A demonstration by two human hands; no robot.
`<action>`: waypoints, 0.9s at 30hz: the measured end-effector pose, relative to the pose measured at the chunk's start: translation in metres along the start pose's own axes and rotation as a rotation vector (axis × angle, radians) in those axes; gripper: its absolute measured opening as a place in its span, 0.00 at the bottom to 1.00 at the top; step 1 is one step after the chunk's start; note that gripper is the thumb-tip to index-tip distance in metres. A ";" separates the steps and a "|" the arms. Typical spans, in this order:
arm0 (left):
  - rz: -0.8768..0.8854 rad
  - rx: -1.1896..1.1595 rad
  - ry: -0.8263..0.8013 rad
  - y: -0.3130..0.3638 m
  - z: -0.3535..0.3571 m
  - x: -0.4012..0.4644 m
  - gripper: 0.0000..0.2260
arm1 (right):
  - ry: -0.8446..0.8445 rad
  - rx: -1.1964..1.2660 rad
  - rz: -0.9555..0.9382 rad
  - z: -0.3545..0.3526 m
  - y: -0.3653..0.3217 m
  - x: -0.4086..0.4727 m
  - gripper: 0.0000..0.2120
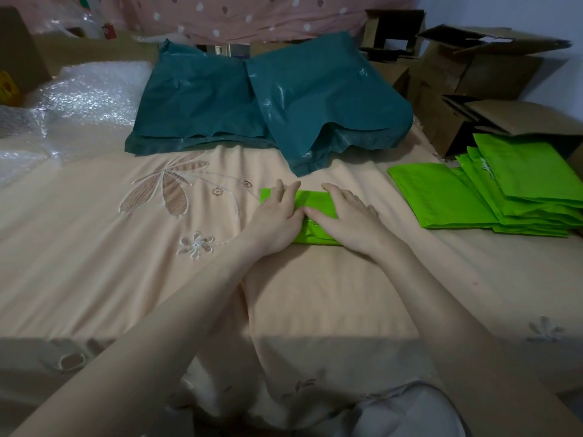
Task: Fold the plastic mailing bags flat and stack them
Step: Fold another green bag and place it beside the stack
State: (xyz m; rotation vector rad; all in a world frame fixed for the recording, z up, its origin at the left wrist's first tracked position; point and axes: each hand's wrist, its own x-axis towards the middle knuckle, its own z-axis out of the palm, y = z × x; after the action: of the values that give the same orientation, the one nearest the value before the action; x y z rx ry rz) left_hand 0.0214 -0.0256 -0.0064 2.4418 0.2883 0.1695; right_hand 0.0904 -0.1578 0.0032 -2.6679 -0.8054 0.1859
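A bright green plastic mailing bag, folded into a small rectangle, lies on the peach bedsheet at centre. My left hand lies flat on its left part, fingers spread. My right hand lies flat on its right part, and the two hands touch at the middle. Both hands cover most of the bag. A stack of flat green mailing bags sits at the right, fanned out. Two piles of dark teal mailing bags lie beyond my hands.
Bubble wrap is heaped at the far left. Several open cardboard boxes crowd the far right corner, behind the green stack. A pink spotted cloth hangs at the back.
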 end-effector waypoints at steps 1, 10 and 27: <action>-0.003 -0.095 0.010 -0.001 -0.003 -0.002 0.23 | -0.003 0.037 0.002 0.000 0.001 -0.002 0.32; 0.171 0.089 0.351 -0.032 -0.022 -0.044 0.24 | 0.517 -0.069 -0.240 0.007 -0.012 -0.038 0.18; 0.167 0.550 0.043 -0.026 -0.002 -0.060 0.39 | 0.247 -0.306 -0.262 0.042 -0.041 -0.059 0.35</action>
State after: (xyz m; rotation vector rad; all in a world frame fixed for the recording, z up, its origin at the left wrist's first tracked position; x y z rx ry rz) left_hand -0.0409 -0.0198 -0.0244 3.0135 0.1619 0.2413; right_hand 0.0112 -0.1462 -0.0198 -2.7449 -1.1651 -0.3526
